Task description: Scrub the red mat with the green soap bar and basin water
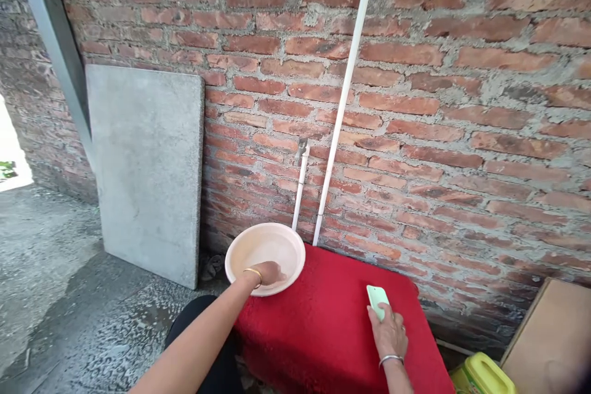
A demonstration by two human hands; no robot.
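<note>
A pale pink plastic basin (240,246) stands at the back left corner of a red cloth (323,320) spread over a low surface. My left hand (268,272), with a gold bangle at the wrist, reaches down into the basin. Its fingers are curled and partly hidden, so what they hold, if anything, does not show. On the right side of the cloth, my right hand (390,331) grips a flat pale green brush (377,297) with a small hole at its far end. Any bristles are underneath, out of sight.
Behind the cloth rises a brick wall (415,104) with a long white pipe (346,92) and a short tap pipe (300,191). A grey slab (148,166) leans at left above wet floor. A yellow-green jug (484,375) and cardboard (549,332) stand at lower right.
</note>
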